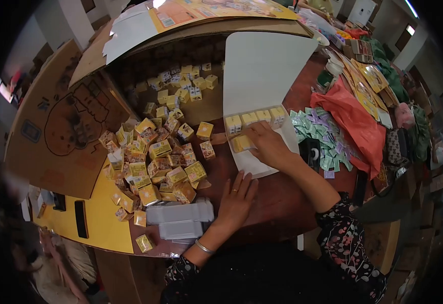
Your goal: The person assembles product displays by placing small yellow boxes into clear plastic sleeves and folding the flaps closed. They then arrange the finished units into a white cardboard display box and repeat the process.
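Note:
A white carton [269, 166] with its lid raised lies in front of me. Along its back side stands a row of small yellow boxes [249, 119], with more at its left side. My right hand [271, 146] reaches inside, its fingers curled down on a small yellow box [242, 144] at the left; the fingertips are partly hidden. My left hand [235, 201] lies on the table with its fingers spread, fingertips by the carton's front left corner, holding nothing. Left of it is a heap of small yellow boxes [158, 164].
Clear plastic trays [180, 218] lie beside my left wrist. A large cardboard box [125, 76] on its side holds more small boxes. Green and purple packets [323, 137] and a red plastic bag [355, 131] lie at right. A dark phone [81, 219] sits on the yellow board.

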